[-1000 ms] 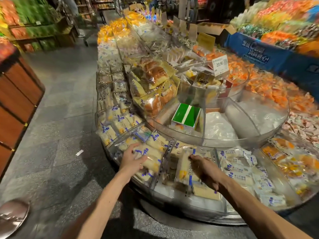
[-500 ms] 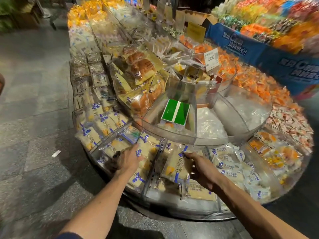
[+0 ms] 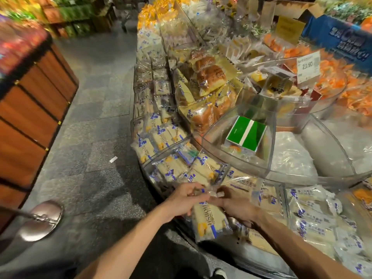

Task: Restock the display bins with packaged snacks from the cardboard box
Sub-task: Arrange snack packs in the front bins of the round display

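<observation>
Your left grip (image 3: 181, 200) and right grip (image 3: 234, 206) meet fingertip to fingertip over the near edge of the front bin (image 3: 282, 200). Both are clamped on one snack pack (image 3: 209, 223): left fingers curl round its top end, right fingers pinch the clear wrapper there. The pack hangs tilted btwn your wrists. It's a pale cake in clear film w/ blue lettering that reads approx. "HORSH" (blurred, so don't bank on it), plus a yellow mark near the low end. Similar blue-print packs (image 3: 175, 168) fill the bins just left & behind. In the bin to the right lie white packs (image 3: 310, 218) w/ blue print, text too small to read. Above sits a clear round bin (image 3: 267, 172) holding a green box (image 3: 246, 134) w/ a white stripe. Higher up, a white price tag (image 3: 308, 66) reads "23.90". Left of it, bread loaves (image 3: 210, 77) in yellow bags are stacked. Top right, a blue banner (image 3: 346, 40) carries white characters, too blurred to read. The cardboard box (image 3: 289, 7) shows at the far top, well apart from both grips.
</observation>
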`<act>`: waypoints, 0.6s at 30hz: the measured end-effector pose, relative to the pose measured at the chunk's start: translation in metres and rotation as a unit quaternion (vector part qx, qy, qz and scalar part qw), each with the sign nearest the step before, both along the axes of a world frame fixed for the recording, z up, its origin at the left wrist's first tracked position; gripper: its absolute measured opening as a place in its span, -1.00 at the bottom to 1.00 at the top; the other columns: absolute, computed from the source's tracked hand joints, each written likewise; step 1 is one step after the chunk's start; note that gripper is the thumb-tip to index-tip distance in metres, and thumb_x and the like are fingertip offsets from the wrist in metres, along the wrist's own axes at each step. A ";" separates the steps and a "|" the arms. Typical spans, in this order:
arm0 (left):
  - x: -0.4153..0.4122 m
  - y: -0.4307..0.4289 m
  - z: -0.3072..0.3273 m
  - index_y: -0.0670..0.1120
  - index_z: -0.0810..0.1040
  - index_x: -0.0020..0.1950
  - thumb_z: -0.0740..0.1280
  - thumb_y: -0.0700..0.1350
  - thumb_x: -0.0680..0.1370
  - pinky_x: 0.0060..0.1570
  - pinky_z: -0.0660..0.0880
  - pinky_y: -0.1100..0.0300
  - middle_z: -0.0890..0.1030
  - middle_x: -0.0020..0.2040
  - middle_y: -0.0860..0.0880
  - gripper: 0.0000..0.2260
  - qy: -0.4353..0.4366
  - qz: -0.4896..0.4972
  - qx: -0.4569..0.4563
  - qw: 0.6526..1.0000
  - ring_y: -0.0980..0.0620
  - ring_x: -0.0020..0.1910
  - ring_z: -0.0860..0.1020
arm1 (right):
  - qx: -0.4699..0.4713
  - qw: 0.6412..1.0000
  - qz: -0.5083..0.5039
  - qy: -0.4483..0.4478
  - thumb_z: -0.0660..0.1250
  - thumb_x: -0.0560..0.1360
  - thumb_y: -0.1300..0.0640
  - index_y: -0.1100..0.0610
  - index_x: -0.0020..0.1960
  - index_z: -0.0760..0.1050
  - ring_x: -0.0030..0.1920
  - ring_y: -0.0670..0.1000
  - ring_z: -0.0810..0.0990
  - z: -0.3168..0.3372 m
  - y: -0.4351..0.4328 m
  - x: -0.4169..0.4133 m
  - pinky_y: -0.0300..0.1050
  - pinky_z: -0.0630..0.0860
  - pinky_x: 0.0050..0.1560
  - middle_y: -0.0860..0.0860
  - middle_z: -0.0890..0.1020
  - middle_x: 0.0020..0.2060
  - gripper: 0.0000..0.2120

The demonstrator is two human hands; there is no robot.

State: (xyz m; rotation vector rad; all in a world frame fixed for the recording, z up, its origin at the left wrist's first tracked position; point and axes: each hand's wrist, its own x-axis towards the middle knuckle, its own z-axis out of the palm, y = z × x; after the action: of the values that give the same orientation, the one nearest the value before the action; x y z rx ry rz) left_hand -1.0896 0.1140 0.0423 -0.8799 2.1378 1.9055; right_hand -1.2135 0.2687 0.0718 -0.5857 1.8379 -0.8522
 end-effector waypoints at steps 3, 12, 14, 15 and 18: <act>0.025 -0.012 -0.010 -0.05 0.58 0.27 0.45 -0.02 0.54 -0.45 0.43 0.19 0.71 -0.08 -0.01 -0.69 0.005 0.041 0.073 0.996 -0.05 -0.30 0.49 | -0.020 0.999 0.040 0.001 0.42 0.49 -0.17 0.09 0.09 0.51 0.08 0.18 0.64 -0.005 -0.016 0.015 0.11 0.56 0.12 0.21 0.66 0.06 -0.64; 0.053 -0.077 -0.043 -0.03 0.54 0.19 0.44 0.03 0.55 -0.31 0.48 0.24 0.71 -0.01 -0.07 -0.72 -0.094 0.066 0.068 0.991 0.07 -0.20 0.60 | -0.005 0.994 -0.048 -0.101 0.49 0.46 0.34 0.30 0.13 0.41 -0.28 0.05 0.63 -0.046 -0.027 0.046 -0.10 0.59 -0.23 0.24 0.67 -0.22 -0.66; 0.055 -0.094 -0.051 0.01 0.57 0.09 0.44 0.09 0.53 -0.17 0.44 0.28 0.67 0.03 0.02 -0.77 -0.103 -0.020 -0.015 0.994 0.16 -0.06 0.59 | -0.001 0.992 -0.105 -0.076 0.48 0.46 0.36 0.29 0.09 0.45 -0.24 0.04 0.63 -0.052 -0.035 0.063 -0.06 0.60 -0.15 0.23 0.69 -0.15 -0.72; 0.051 -0.106 -0.053 -0.02 0.58 0.06 0.46 0.09 0.52 -0.15 0.42 0.26 0.67 0.01 0.02 -0.76 -0.095 -0.049 -0.044 0.993 0.16 -0.06 0.57 | -0.016 0.989 -0.136 -0.064 0.48 0.46 0.37 0.29 0.06 0.45 -0.26 -0.02 0.63 -0.054 -0.042 0.068 -0.10 0.59 -0.19 0.14 0.70 -0.21 -0.74; 0.024 -0.143 -0.049 -0.10 0.59 0.06 0.49 0.08 0.49 -0.11 0.39 0.20 0.66 -0.03 -0.01 -0.70 -0.062 -0.063 -0.071 0.994 0.08 -0.07 0.56 | -0.051 0.969 -0.239 -0.019 0.49 0.46 0.35 0.27 0.06 0.40 -0.37 -0.12 0.60 -0.050 -0.071 0.067 -0.24 0.50 -0.34 0.04 0.69 -0.33 -0.70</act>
State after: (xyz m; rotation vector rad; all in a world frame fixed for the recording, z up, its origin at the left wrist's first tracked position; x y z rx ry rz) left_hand -1.0658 -0.0292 -0.0063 -0.8411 2.2180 1.6132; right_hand -1.1468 0.1975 0.0214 -0.1810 1.9398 -1.2710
